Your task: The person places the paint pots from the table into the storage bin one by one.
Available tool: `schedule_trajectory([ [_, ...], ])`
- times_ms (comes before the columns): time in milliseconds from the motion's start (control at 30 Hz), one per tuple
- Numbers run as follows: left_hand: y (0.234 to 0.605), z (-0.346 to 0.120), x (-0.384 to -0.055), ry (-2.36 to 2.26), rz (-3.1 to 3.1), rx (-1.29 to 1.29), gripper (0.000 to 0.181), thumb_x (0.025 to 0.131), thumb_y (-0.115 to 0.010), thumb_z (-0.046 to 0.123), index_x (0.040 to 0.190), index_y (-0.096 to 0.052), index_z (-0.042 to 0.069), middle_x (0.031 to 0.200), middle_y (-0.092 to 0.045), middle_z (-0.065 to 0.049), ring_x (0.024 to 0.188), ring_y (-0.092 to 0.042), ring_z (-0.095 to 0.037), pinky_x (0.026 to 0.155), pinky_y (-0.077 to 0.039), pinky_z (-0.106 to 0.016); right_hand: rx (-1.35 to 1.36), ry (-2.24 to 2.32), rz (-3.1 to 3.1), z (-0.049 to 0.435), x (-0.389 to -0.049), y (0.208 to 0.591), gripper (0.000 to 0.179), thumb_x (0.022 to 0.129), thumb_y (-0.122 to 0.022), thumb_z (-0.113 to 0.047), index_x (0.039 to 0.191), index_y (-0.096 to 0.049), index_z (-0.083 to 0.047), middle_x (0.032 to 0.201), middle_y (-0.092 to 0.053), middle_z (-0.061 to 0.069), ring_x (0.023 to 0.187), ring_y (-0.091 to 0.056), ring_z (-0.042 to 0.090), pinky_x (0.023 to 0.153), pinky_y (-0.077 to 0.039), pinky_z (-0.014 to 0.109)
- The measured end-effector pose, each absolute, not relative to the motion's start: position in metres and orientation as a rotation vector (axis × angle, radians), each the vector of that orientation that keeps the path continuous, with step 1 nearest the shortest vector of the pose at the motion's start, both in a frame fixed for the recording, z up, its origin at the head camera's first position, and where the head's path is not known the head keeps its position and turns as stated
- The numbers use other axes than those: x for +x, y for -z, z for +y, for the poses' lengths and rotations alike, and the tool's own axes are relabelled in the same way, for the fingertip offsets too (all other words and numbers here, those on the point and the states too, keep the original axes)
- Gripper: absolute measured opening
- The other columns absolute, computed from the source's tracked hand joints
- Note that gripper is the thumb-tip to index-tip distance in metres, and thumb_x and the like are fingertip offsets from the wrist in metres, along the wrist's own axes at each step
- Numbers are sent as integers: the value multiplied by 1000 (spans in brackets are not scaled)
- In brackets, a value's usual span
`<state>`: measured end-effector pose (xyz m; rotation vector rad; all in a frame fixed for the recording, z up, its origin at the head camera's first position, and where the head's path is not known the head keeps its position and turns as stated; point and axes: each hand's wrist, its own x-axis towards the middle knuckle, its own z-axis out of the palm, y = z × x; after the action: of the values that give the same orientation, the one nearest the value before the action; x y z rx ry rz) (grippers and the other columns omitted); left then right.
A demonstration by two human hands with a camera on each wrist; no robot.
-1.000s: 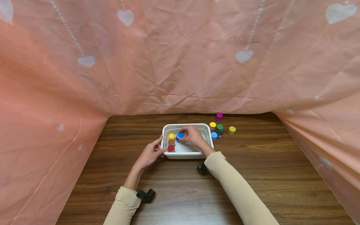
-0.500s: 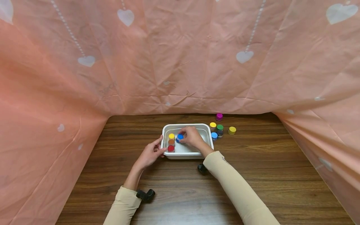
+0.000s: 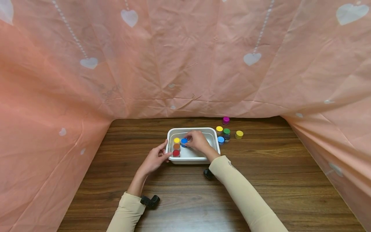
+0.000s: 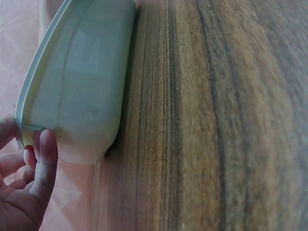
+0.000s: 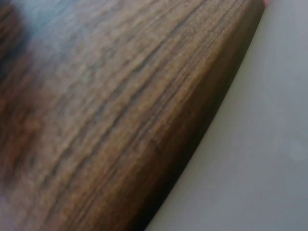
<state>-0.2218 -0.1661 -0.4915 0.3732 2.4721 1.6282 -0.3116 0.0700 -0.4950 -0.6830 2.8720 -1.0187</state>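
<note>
A white plastic tray (image 3: 191,158) rests on the wooden table. My left hand (image 3: 154,159) holds its left front corner, with finger and thumb at the rim in the left wrist view. Inside the tray, my right hand (image 3: 197,140) pinches a small blue-lidded jar (image 3: 184,142). Left of that jar, a column of small jars lines the tray's left wall: a yellow-lidded jar (image 3: 176,140), a brown one (image 3: 176,147) and a red-lidded jar (image 3: 175,153). The right wrist view has the tray's outer wall (image 5: 250,144) but not the fingers.
Right of the tray stand several more jars: magenta (image 3: 226,120), yellow (image 3: 219,129), green-lidded (image 3: 226,131), light blue (image 3: 221,140) and dark yellow (image 3: 239,134). A pink curtain (image 3: 191,64) with hearts hangs behind and at both sides of the table (image 3: 179,199).
The blue-lidded jar in my right hand has shifted slightly left, towards the column of jars. My left hand and the tray have stayed in place.
</note>
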Motion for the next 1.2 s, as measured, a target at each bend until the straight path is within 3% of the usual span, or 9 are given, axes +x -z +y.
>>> schedule_trajectory([
  [467, 491, -165, -221, -1647, 2478, 376, 68, 101, -68, 11, 159, -36, -1, 85, -55, -7, 73, -62, -20, 77, -64, -46, -609, 1032, 2865, 71, -310, 493, 25, 87, -84, -9, 110, -78, -4, 96, -75, 8, 90, -68, 20, 87, -60, 36],
  [800, 492, -165, -222, -1641, 2492, 383, 68, 101, -68, 10, 158, -35, -2, 85, -55, -8, 74, -64, -29, 75, -64, -47, -656, 1138, 2818, 79, -307, 483, 24, 88, -81, -8, 111, -76, 0, 96, -74, 11, 89, -71, 22, 84, -62, 36],
  [1200, 491, -165, -221, -1642, 2493, 368, 67, 101, -68, 12, 158, -36, -2, 85, -55, -8, 75, -64, -32, 75, -64, -47, -625, 1250, 2775, 113, -297, 455, 26, 93, -77, -9, 117, -75, 1, 107, -76, 15, 96, -74, 29, 90, -63, 42],
])
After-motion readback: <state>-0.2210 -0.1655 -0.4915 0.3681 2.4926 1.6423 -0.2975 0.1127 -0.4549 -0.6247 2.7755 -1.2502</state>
